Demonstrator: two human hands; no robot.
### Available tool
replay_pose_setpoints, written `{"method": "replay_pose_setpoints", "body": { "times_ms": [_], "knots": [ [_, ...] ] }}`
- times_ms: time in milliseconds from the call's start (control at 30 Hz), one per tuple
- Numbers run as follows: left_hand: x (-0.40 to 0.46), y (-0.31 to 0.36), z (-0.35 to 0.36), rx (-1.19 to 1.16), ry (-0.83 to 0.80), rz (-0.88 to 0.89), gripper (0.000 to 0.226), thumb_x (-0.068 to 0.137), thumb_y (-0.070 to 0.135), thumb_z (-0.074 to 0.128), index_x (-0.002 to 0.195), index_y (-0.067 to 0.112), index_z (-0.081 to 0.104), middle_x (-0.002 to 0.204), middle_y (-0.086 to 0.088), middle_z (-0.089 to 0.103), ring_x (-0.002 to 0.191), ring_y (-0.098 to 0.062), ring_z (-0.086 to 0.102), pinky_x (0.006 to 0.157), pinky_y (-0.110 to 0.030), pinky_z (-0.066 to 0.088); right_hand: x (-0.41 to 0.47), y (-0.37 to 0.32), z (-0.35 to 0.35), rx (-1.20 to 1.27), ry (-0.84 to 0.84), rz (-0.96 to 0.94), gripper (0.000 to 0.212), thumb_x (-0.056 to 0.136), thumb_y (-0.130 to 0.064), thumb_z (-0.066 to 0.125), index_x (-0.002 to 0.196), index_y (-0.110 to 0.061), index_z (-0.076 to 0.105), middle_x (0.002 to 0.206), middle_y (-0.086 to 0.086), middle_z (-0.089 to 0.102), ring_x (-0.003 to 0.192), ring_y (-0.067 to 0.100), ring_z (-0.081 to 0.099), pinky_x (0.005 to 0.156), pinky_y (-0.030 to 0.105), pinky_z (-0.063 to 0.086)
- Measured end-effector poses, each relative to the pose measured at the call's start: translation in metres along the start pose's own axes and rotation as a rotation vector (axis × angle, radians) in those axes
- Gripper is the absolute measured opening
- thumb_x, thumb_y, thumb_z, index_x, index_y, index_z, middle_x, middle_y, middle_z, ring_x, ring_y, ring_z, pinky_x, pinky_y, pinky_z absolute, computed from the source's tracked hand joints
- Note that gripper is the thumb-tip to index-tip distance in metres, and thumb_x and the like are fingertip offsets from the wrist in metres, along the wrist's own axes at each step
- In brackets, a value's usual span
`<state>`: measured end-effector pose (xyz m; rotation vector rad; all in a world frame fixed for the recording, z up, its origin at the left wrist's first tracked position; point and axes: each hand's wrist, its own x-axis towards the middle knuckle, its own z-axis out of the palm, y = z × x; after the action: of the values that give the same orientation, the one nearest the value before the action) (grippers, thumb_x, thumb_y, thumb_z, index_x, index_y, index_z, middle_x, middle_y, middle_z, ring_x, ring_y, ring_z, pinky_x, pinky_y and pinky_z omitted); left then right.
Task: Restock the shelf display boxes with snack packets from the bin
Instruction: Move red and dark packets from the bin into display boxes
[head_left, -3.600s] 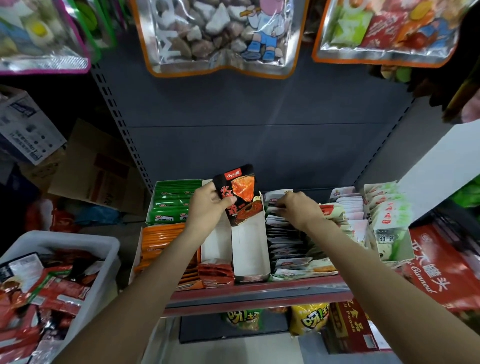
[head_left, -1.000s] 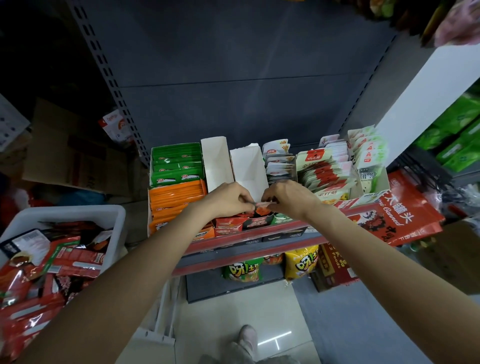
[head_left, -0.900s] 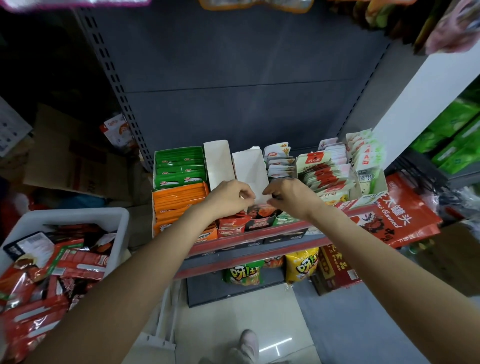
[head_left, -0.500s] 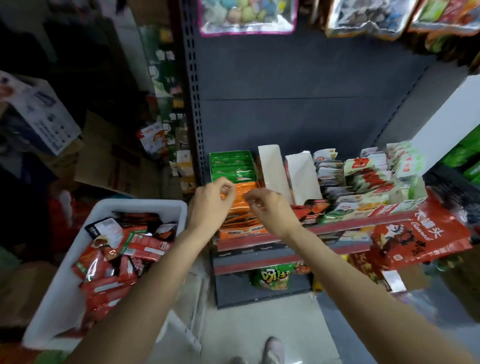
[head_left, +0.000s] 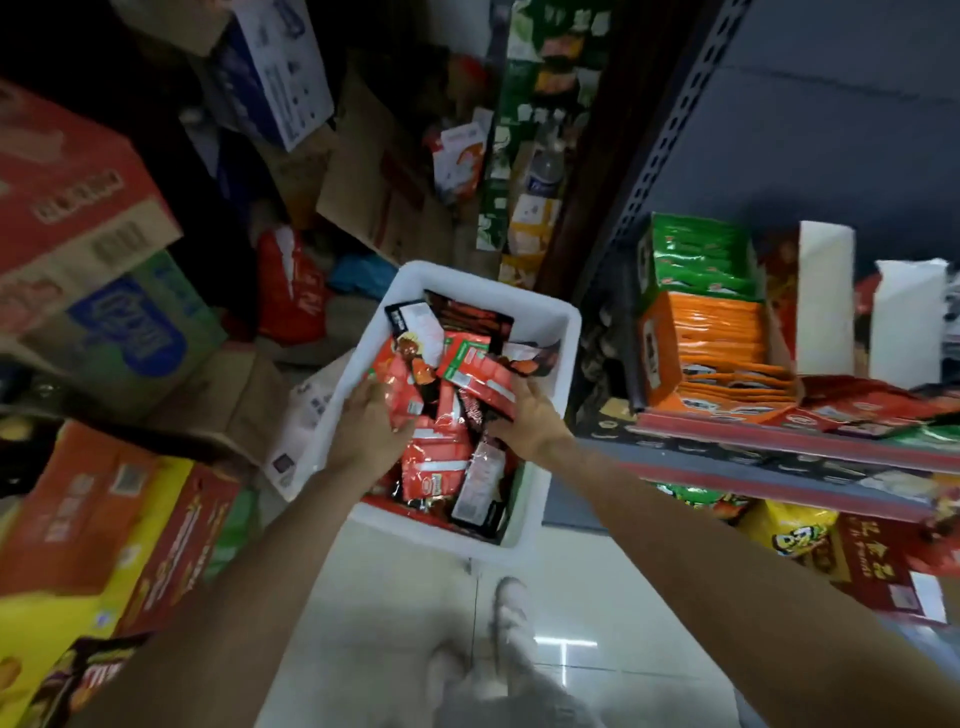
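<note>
Snack packets (head_left: 441, 415), mostly red with some black ones, lie heaped in a white plastic bin (head_left: 563, 332) on the floor just left of the shelving. Both of the person's hands are down inside the bin among them. Left hand (head_left: 371, 423) lies over a red packet at the bin's left side, fingers spread and bent down onto it; whether it grips or only presses, cannot tell. Right hand (head_left: 524, 415) sits at the right side, fingers curled around the edge of a red packet with a green corner (head_left: 475, 371), which lies flat and tilted, its long axis running from upper left to lower right, toward that hand. The rest of the packets point every which way, several overlapping, a black-backed one (head_left: 480, 486) lying lengthwise along the near edge. To the right, the shelf (head_left: 779, 441) carries display boxes: one stacked with green packets (head_left: 701, 257), one in front of it with orange packets (head_left: 722, 343), and beside them two tall white cardboard boxes (head_left: 826, 301), upright; what they contain is not visible from here. Cardboard cartons (head_left: 78, 208) are piled to the left of the bin. A pale shoe (head_left: 506, 610) shows on the tiled floor below the bin.
</note>
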<state>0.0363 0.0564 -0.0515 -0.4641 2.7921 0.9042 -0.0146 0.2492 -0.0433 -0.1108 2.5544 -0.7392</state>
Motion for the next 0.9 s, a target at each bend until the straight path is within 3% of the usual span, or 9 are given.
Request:
{"method": "replay_pose_setpoints", "body": {
  "times_ms": [67,133,233,333,433,600,733,833,900],
  "knots": [
    [0.001,-0.011,0.006,-0.009,-0.180,-0.011,0.068,0.084,0.035,0.066,0.142,0.014,0.036,0.148,-0.012,0.032,0.137,-0.030,0.029,0.111,-0.043,0.030,0.014,-0.003,0.012,-0.013,-0.050,0.072,0.089,0.085,-0.029,0.065,0.151,-0.020,0.006,0.157,0.013,0.003,0.143,0.033,0.016,0.115,0.041,0.023],
    [0.002,-0.015,0.012,0.047,-0.291,0.027,0.065,0.082,0.042,0.067,0.139,0.023,0.040,0.152,-0.008,0.024,0.141,-0.027,0.021,0.113,-0.043,0.027,0.026,-0.008,0.021,-0.015,-0.072,0.101,0.095,0.085,-0.029,0.066,0.151,-0.023,-0.003,0.158,0.010,-0.008,0.146,0.030,0.002,0.118,0.041,0.013],
    [0.001,-0.016,0.020,0.116,-0.288,0.028,0.064,0.078,0.043,0.071,0.135,0.027,0.045,0.150,-0.006,0.022,0.139,-0.027,0.020,0.111,-0.045,0.029,0.039,-0.012,0.034,0.016,-0.081,0.089,0.103,0.084,-0.030,0.069,0.150,-0.023,-0.009,0.158,0.008,0.003,0.145,0.028,0.007,0.118,0.042,0.014],
    [0.002,-0.017,0.022,0.125,-0.218,-0.006,0.048,0.076,0.032,0.075,0.118,0.021,0.055,0.138,-0.005,0.034,0.129,-0.026,0.033,0.104,-0.041,0.036,0.041,-0.014,0.043,-0.135,-0.027,0.065,0.098,0.079,-0.030,0.073,0.150,-0.022,0.005,0.147,0.011,0.026,0.136,0.034,0.025,0.111,0.045,0.027],
    [0.005,-0.017,0.021,0.015,-0.196,-0.005,0.030,0.075,0.019,0.078,0.101,0.011,0.066,0.122,-0.009,0.053,0.108,-0.025,0.054,0.091,-0.034,0.045,0.041,-0.018,0.038,-0.280,-0.015,-0.020,0.074,0.081,-0.032,0.070,0.142,-0.018,0.032,0.136,0.013,0.037,0.127,0.037,0.036,0.107,0.044,0.033],
    [0.005,-0.015,0.007,-0.082,-0.148,-0.009,0.020,0.085,0.012,0.067,0.103,0.003,0.066,0.106,-0.012,0.065,0.090,-0.022,0.061,0.073,-0.027,0.045,0.034,-0.026,0.005,-0.119,0.017,-0.044,0.039,0.098,-0.031,0.046,0.127,-0.006,0.054,0.115,0.021,0.061,0.106,0.035,0.057,0.071,0.030,0.036],
    [0.004,-0.012,-0.013,-0.056,-0.057,-0.020,0.018,0.085,0.017,0.068,0.094,0.001,0.068,0.094,-0.013,0.069,0.082,-0.024,0.065,0.073,-0.035,0.054,0.020,-0.027,-0.015,0.136,0.131,-0.124,0.033,0.097,-0.029,0.049,0.100,0.000,0.064,0.075,0.013,0.058,0.074,0.029,0.054,0.059,0.029,0.031],
    [0.002,0.001,-0.037,0.006,0.036,0.019,0.018,0.084,0.019,0.069,0.089,0.002,0.070,0.090,-0.013,0.069,0.084,-0.026,0.066,0.075,-0.036,0.053,0.008,-0.030,-0.027,0.323,0.136,-0.064,0.026,0.096,-0.032,0.051,0.089,-0.010,0.062,0.064,0.000,0.052,0.065,0.019,0.051,0.068,0.032,0.043],
    [-0.001,0.017,-0.054,0.064,0.093,0.053,0.016,0.086,0.020,0.066,0.092,0.006,0.070,0.093,-0.013,0.067,0.087,-0.029,0.064,0.077,-0.039,0.053,-0.001,-0.034,-0.035,0.485,0.143,-0.039,0.020,0.094,-0.032,0.053,0.081,-0.021,0.063,0.075,0.002,0.065,0.077,0.023,0.063,0.081,0.044,0.053]
  ]
}}
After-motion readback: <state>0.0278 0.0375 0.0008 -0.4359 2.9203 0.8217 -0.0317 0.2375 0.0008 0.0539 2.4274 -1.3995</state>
